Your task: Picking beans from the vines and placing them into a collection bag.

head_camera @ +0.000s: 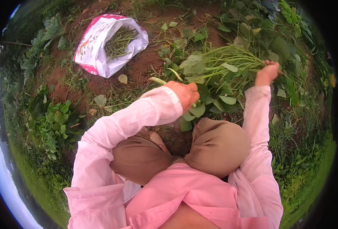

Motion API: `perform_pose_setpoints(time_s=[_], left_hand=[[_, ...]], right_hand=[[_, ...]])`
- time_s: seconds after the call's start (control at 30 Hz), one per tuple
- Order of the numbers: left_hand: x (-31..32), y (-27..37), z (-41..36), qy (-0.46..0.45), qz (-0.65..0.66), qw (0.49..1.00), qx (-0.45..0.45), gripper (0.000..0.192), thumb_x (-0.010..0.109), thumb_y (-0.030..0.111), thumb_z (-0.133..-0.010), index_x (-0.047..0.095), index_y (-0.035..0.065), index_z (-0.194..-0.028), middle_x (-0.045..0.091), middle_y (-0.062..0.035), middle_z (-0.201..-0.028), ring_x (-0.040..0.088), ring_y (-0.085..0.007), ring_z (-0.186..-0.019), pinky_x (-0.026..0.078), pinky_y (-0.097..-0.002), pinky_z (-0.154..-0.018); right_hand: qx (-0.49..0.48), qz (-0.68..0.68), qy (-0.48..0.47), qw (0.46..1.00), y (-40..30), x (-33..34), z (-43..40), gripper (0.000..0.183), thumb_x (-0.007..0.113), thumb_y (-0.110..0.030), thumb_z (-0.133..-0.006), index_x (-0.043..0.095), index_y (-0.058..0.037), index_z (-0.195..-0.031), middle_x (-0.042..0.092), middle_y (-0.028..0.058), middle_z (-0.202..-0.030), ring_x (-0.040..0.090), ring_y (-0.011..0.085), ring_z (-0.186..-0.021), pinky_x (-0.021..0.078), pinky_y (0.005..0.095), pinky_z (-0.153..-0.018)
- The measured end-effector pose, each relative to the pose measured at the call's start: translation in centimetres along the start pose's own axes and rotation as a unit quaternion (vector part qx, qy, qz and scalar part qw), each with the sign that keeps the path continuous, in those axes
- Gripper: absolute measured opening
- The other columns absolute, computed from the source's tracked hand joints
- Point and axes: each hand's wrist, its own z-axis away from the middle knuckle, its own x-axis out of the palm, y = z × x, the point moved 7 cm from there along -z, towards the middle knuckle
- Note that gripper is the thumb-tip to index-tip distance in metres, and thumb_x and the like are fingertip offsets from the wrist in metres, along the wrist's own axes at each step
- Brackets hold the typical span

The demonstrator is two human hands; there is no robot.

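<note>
My right hand (pixel 267 72) grips the gathered ends of a bunch of green leafy bean stems (pixel 231 58). The stems fan out to the left, with broad leaves hanging below them. My left hand (pixel 183 93) is at the leafy end of the bunch, its fingers curled round a few pale green bean pods (pixel 157 80). The pods' ends stick out past the hand, and the fingertips are partly hidden. Up and to the left, a white and pink woven sack (pixel 86 47) lies on its side with its mouth open. Many green bean pods (pixel 121 41) fill its mouth.
Reddish soil (pixel 141 63) with weeds and fallen leaves surrounds the sack. A low heap of leafy plants (pixel 56 121) lies at left. Denser bean foliage (pixel 283 43) stands at the upper right. My bent knees (pixel 220 146) are close below the bunch.
</note>
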Motion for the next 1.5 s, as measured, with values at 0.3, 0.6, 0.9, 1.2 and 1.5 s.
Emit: perform_pose_setpoints(time_s=[0.3, 0.6, 0.9, 1.2, 1.5], left_hand=[[-2.0, -6.5, -0.1, 0.141, -0.091, 0.982, 0.081, 0.013, 0.053, 0.012, -0.072, 0.052, 0.0075, -0.085, 0.048, -0.0085, -0.078, 0.055, -0.0247, -0.071, 0.047, -0.0344, -0.061], [-2.2, -26.1, 6.7, 0.233, -0.146, 0.896, -0.348, 0.050, 0.066, 0.025, -0.071, 0.046, 0.0128, -0.115, 0.039, -0.0153, -0.122, 0.039, -0.0293, -0.112, 0.034, -0.0404, -0.090], [-1.1, -5.1, -2.0, 0.249, 0.048, 0.967, 0.015, 0.014, 0.058, 0.011, -0.075, 0.059, 0.0064, -0.089, 0.055, -0.0078, -0.075, 0.057, -0.0233, -0.070, 0.048, -0.0319, -0.061], [1.7, -5.7, -4.4, 0.183, 0.007, 0.980, -0.082, 0.019, 0.056, 0.024, -0.077, 0.056, 0.0055, -0.081, 0.052, -0.0098, -0.080, 0.053, -0.0279, -0.079, 0.047, -0.0375, -0.067], [-1.1, -13.4, 3.9, 0.189, 0.418, 0.837, -0.298, 0.015, 0.046, 0.019, -0.087, 0.051, 0.0059, -0.079, 0.057, -0.0025, -0.072, 0.053, -0.0097, -0.061, 0.043, -0.0231, -0.058]], right_hand=[[0.017, -0.052, 0.004, 0.999, -1.3, -2.3, -1.9, 0.022, 0.041, -0.017, -0.083, 0.036, -0.0067, -0.064, 0.040, 0.0056, -0.061, 0.041, 0.0173, -0.056, 0.0423, 0.0318, -0.058], [0.027, -0.082, -0.104, 0.991, -1.6, 0.6, 0.5, 0.024, 0.040, -0.022, -0.086, 0.038, -0.0072, -0.066, 0.039, 0.0051, -0.059, 0.038, 0.0167, -0.055, 0.0387, 0.0306, -0.057], [0.049, -0.092, -0.185, 0.977, -1.0, 5.3, 5.0, 0.028, 0.042, -0.024, -0.086, 0.038, -0.0075, -0.065, 0.039, 0.0040, -0.057, 0.038, 0.0155, -0.053, 0.0380, 0.0292, -0.054], [0.051, -0.080, -0.242, 0.966, -0.6, 6.7, 7.5, 0.030, 0.040, -0.028, -0.087, 0.038, -0.0075, -0.065, 0.039, 0.0045, -0.056, 0.039, 0.0176, -0.053, 0.0381, 0.0306, -0.054], [0.029, -0.152, -0.104, 0.983, -3.0, 0.1, -3.8, 0.028, 0.033, -0.025, -0.086, 0.036, -0.0100, -0.062, 0.037, 0.0041, -0.055, 0.038, 0.0185, -0.054, 0.0389, 0.0325, -0.058]])
